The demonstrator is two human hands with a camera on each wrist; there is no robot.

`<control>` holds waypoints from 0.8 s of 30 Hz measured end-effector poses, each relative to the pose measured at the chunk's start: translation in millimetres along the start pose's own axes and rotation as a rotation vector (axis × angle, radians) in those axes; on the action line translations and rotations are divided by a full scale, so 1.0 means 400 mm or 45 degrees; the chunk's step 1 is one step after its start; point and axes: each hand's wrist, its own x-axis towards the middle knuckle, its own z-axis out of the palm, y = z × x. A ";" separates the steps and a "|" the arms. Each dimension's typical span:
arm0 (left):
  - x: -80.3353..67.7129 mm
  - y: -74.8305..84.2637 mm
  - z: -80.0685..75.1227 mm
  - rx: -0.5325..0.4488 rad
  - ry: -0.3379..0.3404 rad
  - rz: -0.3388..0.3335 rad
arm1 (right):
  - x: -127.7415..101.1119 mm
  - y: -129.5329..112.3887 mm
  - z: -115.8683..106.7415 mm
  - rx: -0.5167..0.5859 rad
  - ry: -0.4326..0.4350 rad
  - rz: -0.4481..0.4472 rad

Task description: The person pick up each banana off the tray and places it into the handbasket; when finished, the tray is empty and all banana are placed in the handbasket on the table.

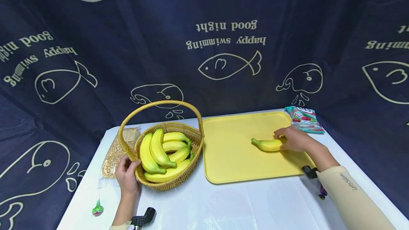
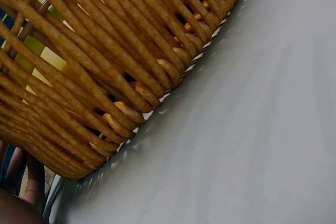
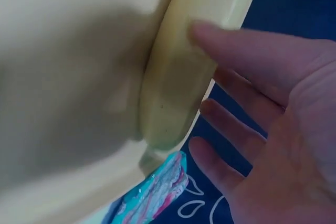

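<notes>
Head view: we steady the basket and touch a lone banana on the tray.

Nearest us, our left hand (image 1: 127, 176) grips the near-left rim of the wicker basket (image 1: 188, 168), fingers curled round the weave; the left wrist view shows only that weave and the white table (image 1: 223, 205). If this grip pulls sideways, we judge the basket could tip or slide, and the piled bananas (image 1: 161, 153) might roll out. Further out, our right hand (image 1: 293, 139) lies over the stem end of the single banana (image 1: 266, 144) on the yellow tray (image 1: 230, 159); the right wrist view shows the fingers straight and loose, one fingertip on the peel. With no real clasp, the curved fruit could rock or skid on the smooth tray. Beyond, a snack packet (image 1: 305, 119) sits at the far corner, close enough for a sleeve to nudge.
</notes>
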 end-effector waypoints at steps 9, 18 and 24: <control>0.000 -0.007 -0.003 -0.019 0.005 0.003 | 0.007 -0.010 0.016 0.025 -0.105 0.082; 0.001 -0.004 0.001 0.000 0.021 -0.002 | 0.044 -0.029 0.036 0.223 -0.233 0.127; -0.001 -0.005 0.001 -0.001 0.031 -0.010 | 0.078 -0.112 0.031 0.330 -0.223 0.052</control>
